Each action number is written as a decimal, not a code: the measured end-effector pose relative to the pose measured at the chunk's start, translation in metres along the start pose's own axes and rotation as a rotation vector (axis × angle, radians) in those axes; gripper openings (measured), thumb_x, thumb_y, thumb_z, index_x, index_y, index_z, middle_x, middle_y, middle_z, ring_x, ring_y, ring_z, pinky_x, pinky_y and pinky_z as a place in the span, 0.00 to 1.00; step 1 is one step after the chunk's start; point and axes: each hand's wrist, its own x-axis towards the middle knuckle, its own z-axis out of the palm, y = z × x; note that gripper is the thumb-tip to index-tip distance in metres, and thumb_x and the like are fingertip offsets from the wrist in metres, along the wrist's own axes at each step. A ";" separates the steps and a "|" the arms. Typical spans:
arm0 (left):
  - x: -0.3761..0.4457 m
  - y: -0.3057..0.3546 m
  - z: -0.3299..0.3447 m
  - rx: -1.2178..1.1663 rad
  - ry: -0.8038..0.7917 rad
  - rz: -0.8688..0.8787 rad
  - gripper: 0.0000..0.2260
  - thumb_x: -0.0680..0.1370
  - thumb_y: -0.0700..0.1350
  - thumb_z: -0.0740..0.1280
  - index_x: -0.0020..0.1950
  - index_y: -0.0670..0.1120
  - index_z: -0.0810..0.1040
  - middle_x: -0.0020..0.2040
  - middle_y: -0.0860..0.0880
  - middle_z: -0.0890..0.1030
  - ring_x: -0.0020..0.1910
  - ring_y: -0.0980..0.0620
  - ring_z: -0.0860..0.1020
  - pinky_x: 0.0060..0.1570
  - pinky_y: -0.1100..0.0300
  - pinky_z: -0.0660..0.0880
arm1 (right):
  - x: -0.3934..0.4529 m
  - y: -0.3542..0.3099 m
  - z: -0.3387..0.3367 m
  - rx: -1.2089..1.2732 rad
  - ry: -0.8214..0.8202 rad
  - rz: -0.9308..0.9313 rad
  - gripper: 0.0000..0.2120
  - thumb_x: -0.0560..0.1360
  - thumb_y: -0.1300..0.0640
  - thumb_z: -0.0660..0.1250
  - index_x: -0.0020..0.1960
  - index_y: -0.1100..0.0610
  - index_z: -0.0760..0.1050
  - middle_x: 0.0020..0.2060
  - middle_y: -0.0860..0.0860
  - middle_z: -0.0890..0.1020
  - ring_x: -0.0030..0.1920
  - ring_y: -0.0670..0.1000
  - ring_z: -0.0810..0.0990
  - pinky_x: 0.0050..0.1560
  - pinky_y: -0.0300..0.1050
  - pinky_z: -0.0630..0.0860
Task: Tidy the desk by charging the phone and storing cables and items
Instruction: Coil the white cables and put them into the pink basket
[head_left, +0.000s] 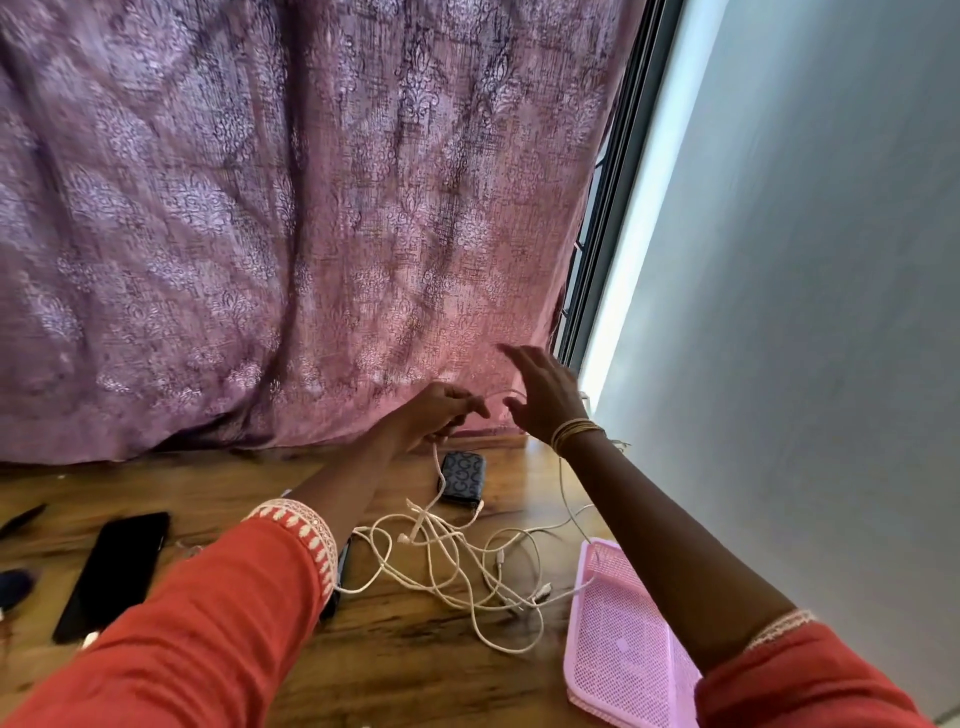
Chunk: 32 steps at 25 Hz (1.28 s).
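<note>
At desk's far edge, I note left hand (439, 413) pinching thin white cable (457, 551); right hand (543, 395) fingers spread, empty. Cable-sorting step, I judge; next: free strand from tangle toward pink mesh basket (618, 649).

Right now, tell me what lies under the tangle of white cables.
Bare wooden desk shows through the loops of the white cables. The cables' left edge runs under the left sleeve, so anything there is hidden.

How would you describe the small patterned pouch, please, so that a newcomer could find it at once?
Start at the pink curtain behind the wooden desk. Just below its hem, under the left hand, lies the pouch, at the far end of the white cable tangle. Unlike the plain black phone further left, it is dark grey with a repeating light pattern.
</note>
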 end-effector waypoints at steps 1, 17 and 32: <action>0.001 0.004 0.002 -0.004 -0.008 0.015 0.10 0.79 0.48 0.65 0.42 0.44 0.81 0.22 0.55 0.65 0.19 0.58 0.59 0.20 0.68 0.57 | 0.001 -0.006 -0.002 0.089 -0.036 -0.111 0.20 0.73 0.59 0.69 0.64 0.53 0.74 0.54 0.56 0.81 0.49 0.55 0.82 0.48 0.57 0.81; -0.005 0.027 -0.029 -0.676 0.088 0.008 0.14 0.83 0.45 0.54 0.38 0.47 0.70 0.23 0.53 0.63 0.17 0.58 0.58 0.20 0.68 0.53 | 0.029 0.003 -0.060 1.071 0.064 0.723 0.05 0.76 0.63 0.65 0.44 0.63 0.79 0.27 0.53 0.72 0.16 0.42 0.66 0.18 0.31 0.64; -0.019 0.014 -0.040 -0.537 0.151 -0.056 0.08 0.78 0.47 0.65 0.40 0.47 0.71 0.22 0.54 0.64 0.17 0.58 0.57 0.18 0.71 0.56 | 0.024 -0.003 -0.056 0.774 -0.272 0.688 0.07 0.80 0.60 0.59 0.47 0.62 0.74 0.37 0.55 0.79 0.25 0.44 0.81 0.26 0.35 0.76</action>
